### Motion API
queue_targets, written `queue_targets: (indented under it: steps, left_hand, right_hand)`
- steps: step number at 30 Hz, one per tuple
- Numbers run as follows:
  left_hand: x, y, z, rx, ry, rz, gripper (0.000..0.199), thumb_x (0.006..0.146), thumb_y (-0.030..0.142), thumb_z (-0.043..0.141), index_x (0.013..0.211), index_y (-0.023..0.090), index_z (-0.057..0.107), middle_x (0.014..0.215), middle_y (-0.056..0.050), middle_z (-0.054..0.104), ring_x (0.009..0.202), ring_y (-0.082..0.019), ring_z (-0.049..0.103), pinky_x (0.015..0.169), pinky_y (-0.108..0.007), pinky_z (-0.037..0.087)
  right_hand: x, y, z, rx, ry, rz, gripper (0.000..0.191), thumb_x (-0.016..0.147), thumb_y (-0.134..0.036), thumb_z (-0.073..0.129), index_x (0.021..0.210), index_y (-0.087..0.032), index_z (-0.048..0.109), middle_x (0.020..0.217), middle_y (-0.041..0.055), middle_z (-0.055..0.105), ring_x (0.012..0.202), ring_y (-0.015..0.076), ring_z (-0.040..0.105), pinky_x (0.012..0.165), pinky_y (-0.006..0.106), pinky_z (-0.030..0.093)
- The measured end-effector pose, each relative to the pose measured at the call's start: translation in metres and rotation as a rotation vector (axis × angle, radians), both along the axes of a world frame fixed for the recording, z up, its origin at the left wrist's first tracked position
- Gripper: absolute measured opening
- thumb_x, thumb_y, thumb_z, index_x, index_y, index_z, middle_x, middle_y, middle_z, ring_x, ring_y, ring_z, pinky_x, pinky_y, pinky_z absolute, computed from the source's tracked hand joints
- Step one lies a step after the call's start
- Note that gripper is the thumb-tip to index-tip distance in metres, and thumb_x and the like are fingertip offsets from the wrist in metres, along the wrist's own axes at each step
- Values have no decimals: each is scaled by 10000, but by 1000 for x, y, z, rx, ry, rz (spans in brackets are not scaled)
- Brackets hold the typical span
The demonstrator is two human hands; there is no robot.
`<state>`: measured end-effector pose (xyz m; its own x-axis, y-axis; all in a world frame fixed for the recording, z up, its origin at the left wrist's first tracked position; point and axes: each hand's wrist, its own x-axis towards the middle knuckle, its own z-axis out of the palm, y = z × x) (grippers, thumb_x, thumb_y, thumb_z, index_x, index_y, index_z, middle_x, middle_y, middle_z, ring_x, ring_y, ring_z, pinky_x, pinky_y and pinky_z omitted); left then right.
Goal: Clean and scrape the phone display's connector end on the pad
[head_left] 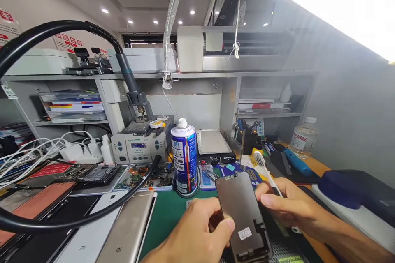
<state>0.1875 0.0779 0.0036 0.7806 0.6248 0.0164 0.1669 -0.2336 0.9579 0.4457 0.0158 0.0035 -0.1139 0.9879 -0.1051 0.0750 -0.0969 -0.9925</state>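
A phone screen assembly is tilted up over the bench, its dark back towards me, with a white label and a flex cable near its lower end. My left hand grips its left edge, the thumb lying across the back. On the other side, my right hand is closed around the handle of a toothbrush, bristles up at the far end. The right fingertips lie close to the screen's right edge; whether they touch it I cannot tell.
A blue spray can stands just beyond my left hand. Several phones lie at left under a black hose. Behind are a rework station, a parts tray and a hot plate. A clear bottle stands at right.
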Motion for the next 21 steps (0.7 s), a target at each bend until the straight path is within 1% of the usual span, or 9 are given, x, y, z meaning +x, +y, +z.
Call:
queue_targets:
  steps: [5,9,11,14,17,19,21]
  left_hand:
    - [3,-3,-2,-52,59,-105,189,851,375,556,771,206,532,749,-1,566,710,-186,544,644,-300,400]
    - [3,-5,2,-66,87,-160,178,805,374,540,798,198,564,754,8,503,714,-168,448,667,-304,354]
    - [3,-7,5,-73,111,-159,200,785,386,526,807,194,575,763,4,481,728,-170,414,686,-313,342]
    - [3,-9,7,-98,140,-151,220,757,415,519,779,199,553,751,2,456,726,-173,394,688,-321,327]
    - [3,-8,4,-130,120,-147,211,750,414,539,740,206,508,729,9,435,711,-168,381,669,-319,309]
    - [3,-7,1,-144,104,-145,201,768,401,548,759,202,519,729,13,431,705,-163,377,658,-316,300]
    - [4,-6,-1,-173,89,-173,199,790,393,562,794,195,541,733,16,437,697,-157,380,640,-307,292]
  right_hand:
    - [1,-1,-1,27,28,6,582,794,-690,852,737,-186,566,470,-124,271,441,46,159,435,230,114]
    - [3,-2,-4,42,51,35,598,794,-661,863,657,-198,509,464,-116,274,425,44,172,419,231,114]
    - [4,-2,-5,45,57,41,602,802,-645,863,639,-199,494,469,-109,287,426,47,188,416,234,117]
    - [5,-2,-6,44,63,44,577,815,-632,859,660,-191,521,492,-102,310,437,50,211,419,230,132]
    - [5,-3,-5,39,77,46,576,817,-632,860,669,-189,524,508,-102,311,444,48,213,419,224,135]
    - [5,-3,-4,22,88,42,586,808,-630,869,658,-190,512,507,-102,309,445,46,211,419,219,132]
    - [4,-4,-3,2,98,36,594,800,-626,877,644,-192,503,495,-101,314,441,45,215,421,217,132]
